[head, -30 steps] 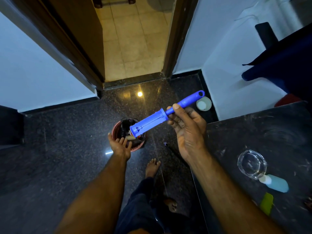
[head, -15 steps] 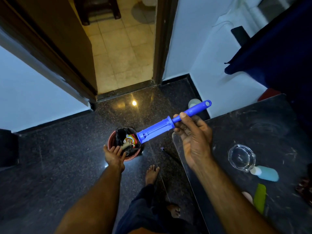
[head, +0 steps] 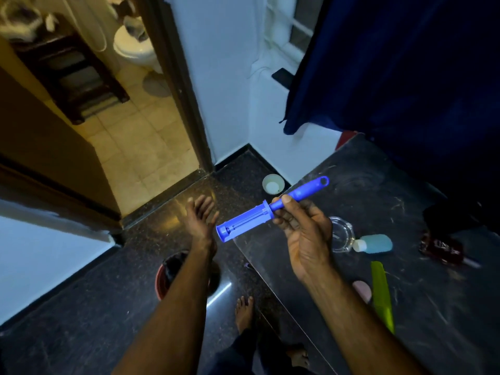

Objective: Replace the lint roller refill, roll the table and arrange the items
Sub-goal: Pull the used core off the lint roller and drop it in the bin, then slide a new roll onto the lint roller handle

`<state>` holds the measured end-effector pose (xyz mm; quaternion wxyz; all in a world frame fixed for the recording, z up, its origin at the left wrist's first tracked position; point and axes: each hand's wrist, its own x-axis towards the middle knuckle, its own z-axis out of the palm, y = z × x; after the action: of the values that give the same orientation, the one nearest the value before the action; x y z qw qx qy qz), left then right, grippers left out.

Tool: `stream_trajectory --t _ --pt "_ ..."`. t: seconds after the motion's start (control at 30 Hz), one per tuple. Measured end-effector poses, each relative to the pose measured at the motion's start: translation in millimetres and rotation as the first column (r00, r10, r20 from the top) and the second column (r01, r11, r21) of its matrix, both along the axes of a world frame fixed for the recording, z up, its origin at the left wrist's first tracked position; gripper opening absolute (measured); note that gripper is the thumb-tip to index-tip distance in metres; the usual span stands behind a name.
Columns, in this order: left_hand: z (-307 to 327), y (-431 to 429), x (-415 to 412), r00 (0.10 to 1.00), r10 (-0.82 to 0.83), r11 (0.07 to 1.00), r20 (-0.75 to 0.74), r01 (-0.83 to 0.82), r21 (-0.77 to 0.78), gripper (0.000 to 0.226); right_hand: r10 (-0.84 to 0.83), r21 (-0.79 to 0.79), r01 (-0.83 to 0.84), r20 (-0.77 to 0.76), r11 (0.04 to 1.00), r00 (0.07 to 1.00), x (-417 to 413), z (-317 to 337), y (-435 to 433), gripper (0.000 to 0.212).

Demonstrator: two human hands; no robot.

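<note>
My right hand grips the blue lint roller handle by its thin grip. Its bare spindle, with no refill on it, points down-left past the edge of the dark table. My left hand is open and empty, fingers spread, raised left of the spindle tip. A red waste bin with a dark liner stands on the floor under my left forearm, which hides most of it. On the table lie a glass ashtray, a pale blue bottle, a green comb and a pink disc.
A dark red packet lies at the table's right. A small white bowl sits on the floor by the wall corner. A dark blue curtain hangs over the table's far side. An open doorway leads to a tiled bathroom. My bare feet stand beside the table.
My left hand has risen from the waste bin and now hangs open beside the spindle. The view has swung up and right, showing more of the table. My right hand still holds the handle.
</note>
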<state>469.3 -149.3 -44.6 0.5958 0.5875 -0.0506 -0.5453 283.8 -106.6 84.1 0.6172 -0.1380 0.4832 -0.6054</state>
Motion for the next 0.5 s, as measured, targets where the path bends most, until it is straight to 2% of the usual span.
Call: stream_trajectory --t 0.23,0.5 --pt "43.1 -24.1 -69.7 0.980 -0.195 0.976 0.047 0.198 -0.092 0.056 -0.162 -0.020 0.162 -0.003 0.987 0.987 -53.8 9.9 23.8 0.009" --pt "76.0 -17.9 -180.0 0.881 -0.457 0.869 0.119 0.471 -0.151 0.052 -0.375 -0.056 0.375 0.015 0.925 0.927 -131.1 15.9 71.3 0.008"
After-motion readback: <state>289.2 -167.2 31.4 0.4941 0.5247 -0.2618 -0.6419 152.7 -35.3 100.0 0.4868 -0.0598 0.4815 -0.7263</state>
